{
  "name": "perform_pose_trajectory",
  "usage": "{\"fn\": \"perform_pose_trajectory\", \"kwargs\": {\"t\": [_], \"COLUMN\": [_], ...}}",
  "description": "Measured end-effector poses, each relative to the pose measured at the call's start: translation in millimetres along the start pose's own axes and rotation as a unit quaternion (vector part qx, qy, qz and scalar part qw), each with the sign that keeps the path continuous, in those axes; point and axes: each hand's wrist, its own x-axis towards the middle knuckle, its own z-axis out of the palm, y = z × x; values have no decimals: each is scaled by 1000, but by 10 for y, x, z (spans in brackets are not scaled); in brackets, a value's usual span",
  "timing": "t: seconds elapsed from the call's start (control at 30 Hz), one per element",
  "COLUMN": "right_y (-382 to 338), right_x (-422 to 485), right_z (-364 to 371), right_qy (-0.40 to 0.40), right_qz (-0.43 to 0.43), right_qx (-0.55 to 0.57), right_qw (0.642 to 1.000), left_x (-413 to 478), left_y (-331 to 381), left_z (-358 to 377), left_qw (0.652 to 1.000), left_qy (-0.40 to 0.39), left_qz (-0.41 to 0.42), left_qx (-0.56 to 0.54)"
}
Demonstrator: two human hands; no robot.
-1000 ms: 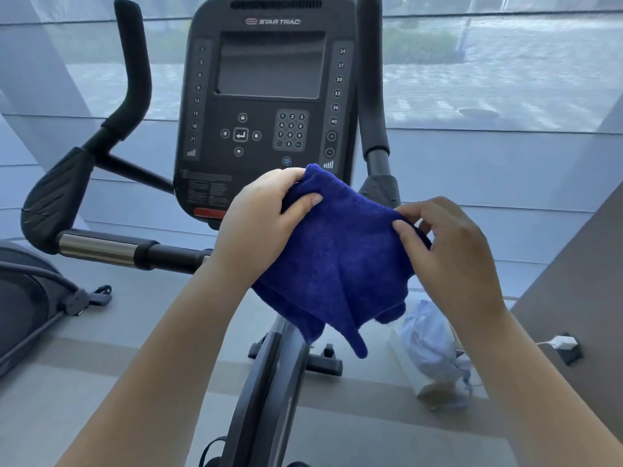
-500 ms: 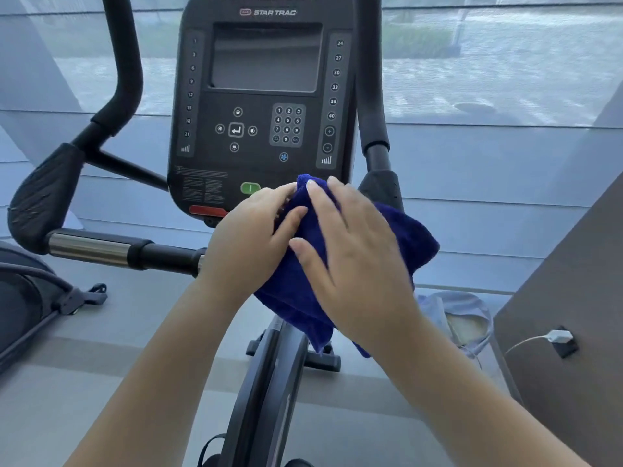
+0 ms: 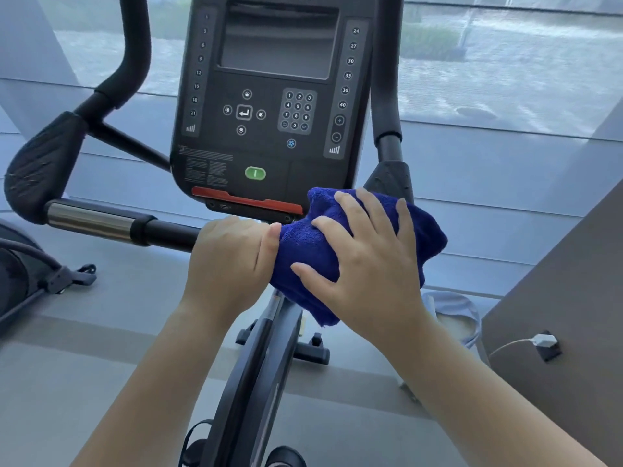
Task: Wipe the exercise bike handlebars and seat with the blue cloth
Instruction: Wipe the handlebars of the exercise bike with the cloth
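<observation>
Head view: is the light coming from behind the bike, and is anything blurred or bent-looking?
In the head view, daylight from the window behind leaves the console dim; the chrome handlebar section glints softly; window lines bow slightly near the edges; the blue cloth looks sharp.

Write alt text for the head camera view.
A right hand presses a blue cloth onto an exercise bike's handlebar below the console, while the left hand grips the handlebar beside it.

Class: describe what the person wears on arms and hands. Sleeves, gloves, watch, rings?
The left hand and right hand are ungloved, no rings showing; left forearm and right forearm are bare to the frame edge, with no sleeves, watch or bands.
</observation>
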Motion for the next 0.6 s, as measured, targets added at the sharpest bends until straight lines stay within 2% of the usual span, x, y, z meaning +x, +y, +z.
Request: {"fn": "perform_pose_trajectory", "kwargs": {"t": [0.2,0.6], "right_y": [165,369], "right_x": [22,178], "right_z": [20,-59], "right_qy": [59,44], "right_qz": [-56,-121], "right_qx": [26,65], "right_qw": [996,990], "left_x": [-14,-52], "left_y": [-20,-68], "left_z": [14,83], "left_qw": [1000,1000], "left_qy": [-6,22], "left_qz": [-11,8], "left_qx": [-9,12]}}
